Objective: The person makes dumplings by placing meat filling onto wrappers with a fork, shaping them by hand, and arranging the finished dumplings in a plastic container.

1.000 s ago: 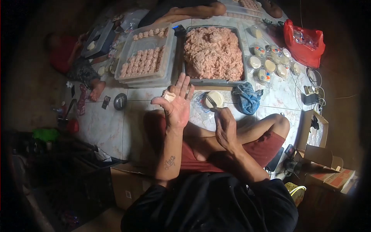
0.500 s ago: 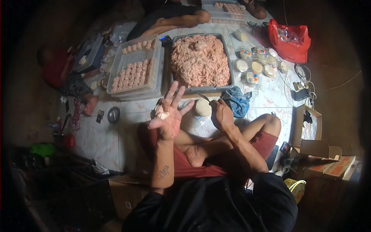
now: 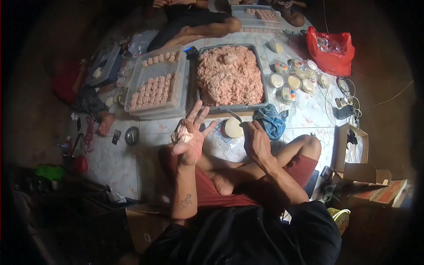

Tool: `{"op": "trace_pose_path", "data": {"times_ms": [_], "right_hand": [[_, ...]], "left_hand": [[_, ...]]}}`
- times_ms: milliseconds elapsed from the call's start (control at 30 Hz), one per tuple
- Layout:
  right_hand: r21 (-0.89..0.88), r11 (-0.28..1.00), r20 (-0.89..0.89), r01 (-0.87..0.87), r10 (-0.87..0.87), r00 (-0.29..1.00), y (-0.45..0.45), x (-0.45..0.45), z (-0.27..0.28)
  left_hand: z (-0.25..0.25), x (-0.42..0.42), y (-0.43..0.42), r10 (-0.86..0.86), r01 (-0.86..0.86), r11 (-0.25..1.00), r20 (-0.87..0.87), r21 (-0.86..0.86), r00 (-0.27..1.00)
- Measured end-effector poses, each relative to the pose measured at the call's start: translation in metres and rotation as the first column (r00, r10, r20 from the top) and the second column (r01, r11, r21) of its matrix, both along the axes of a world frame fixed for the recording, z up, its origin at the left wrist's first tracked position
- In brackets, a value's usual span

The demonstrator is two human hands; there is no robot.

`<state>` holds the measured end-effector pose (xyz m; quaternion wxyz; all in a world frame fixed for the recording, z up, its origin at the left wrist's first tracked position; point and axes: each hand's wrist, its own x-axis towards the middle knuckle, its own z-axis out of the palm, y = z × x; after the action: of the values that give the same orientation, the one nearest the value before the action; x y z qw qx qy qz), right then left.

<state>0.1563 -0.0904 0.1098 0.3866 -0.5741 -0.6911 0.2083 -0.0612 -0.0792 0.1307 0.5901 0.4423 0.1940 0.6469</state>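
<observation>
A pale wrapper with pinkish filling (image 3: 182, 134) rests in my left hand (image 3: 191, 143), against the thumb and index finger, the other fingers spread. My right hand (image 3: 257, 141) is closed around the handle of a metal utensil (image 3: 235, 115), its tip pointing up and left. Below that tip, a stack of round pale wrappers (image 3: 233, 127) lies on clear plastic on the floor. Beyond my hands stands a grey tub (image 3: 247, 107) heaped with pink minced filling (image 3: 229, 75). To its left, a clear plastic container (image 3: 152, 112) holds rows of shaped pieces (image 3: 153, 90).
A blue cloth (image 3: 272, 122) lies right of the wrappers. Packaged wrapper stacks (image 3: 293, 82), a red bag (image 3: 331, 55), cables and an open cardboard box (image 3: 353, 152) are on the right. Other people sit at the far side and left. A round dark dish (image 3: 131, 136) is at left.
The scene has shifted left and slightly down in view. The wrapper in my left hand is now more gathered around its filling. My right hand still grips the utensil.
</observation>
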Motion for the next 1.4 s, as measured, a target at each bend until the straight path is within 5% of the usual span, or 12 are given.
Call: {"op": "trace_pose_path", "data": {"times_ms": [133,233,333,467,667,833,933,967,1000,1100,1200,1400], "right_hand": [[0.075,0.949,0.08,-0.306,0.3,0.951,-0.013,-0.011,-0.013],[-0.099,0.99,0.101,-0.097,0.107,0.989,0.012,0.006,-0.067],[-0.032,0.988,-0.231,-0.154,0.143,0.962,-0.012,-0.005,-0.009],[0.277,0.84,-0.168,-0.467,0.52,0.837,-0.043,-0.025,-0.018],[0.075,0.997,-0.304,-0.01,0.033,0.952,-0.019,-0.018,-0.032],[0.302,0.84,-0.142,-0.452,0.508,0.85,-0.038,-0.026,-0.005],[0.151,0.976,-0.093,-0.155,0.17,0.981,-0.008,-0.025,-0.06],[-0.026,1.0,-0.285,0.002,-0.01,0.958,-0.001,-0.018,-0.058],[0.103,0.993,-0.251,0.062,-0.034,0.967,0.007,-0.008,-0.053],[-0.013,0.996,-0.287,0.084,-0.084,0.954,0.008,0.009,-0.038],[-0.291,0.952,-0.606,-0.094,-0.107,0.789,0.001,0.011,-0.011],[-0.296,0.839,-0.807,-0.456,0.036,0.589,-0.023,0.013,-0.033]], "left_hand": [[-0.004,0.008,0.003,-0.021,0.023,0.998,0.033,-0.059,0.999],[-0.003,0.014,0.003,0.0,0.007,0.999,0.137,-0.054,0.991],[-0.016,0.007,0.012,0.233,-0.198,0.96,0.173,-0.199,0.957],[-0.028,0.007,0.021,0.359,-0.243,0.891,0.267,-0.383,0.894],[-0.028,0.009,0.013,0.317,-0.183,0.886,0.268,-0.426,0.91],[-0.039,0.012,0.015,0.317,-0.182,0.878,0.252,-0.444,0.914],[-0.025,0.026,0.009,0.281,-0.108,0.866,0.297,-0.488,0.913],[-0.027,0.027,0.007,0.282,-0.128,0.87,0.267,-0.477,0.922],[-0.03,0.024,0.009,0.284,-0.134,0.875,0.269,-0.466,0.921],[-0.06,0.014,0.008,0.289,-0.266,0.845,-0.022,-0.464,0.957],[-0.035,0.016,0.004,0.391,-0.48,0.877,-0.546,-0.022,0.741],[0.009,0.009,-0.007,0.147,-0.23,0.973,-0.694,-0.028,0.704]]}}
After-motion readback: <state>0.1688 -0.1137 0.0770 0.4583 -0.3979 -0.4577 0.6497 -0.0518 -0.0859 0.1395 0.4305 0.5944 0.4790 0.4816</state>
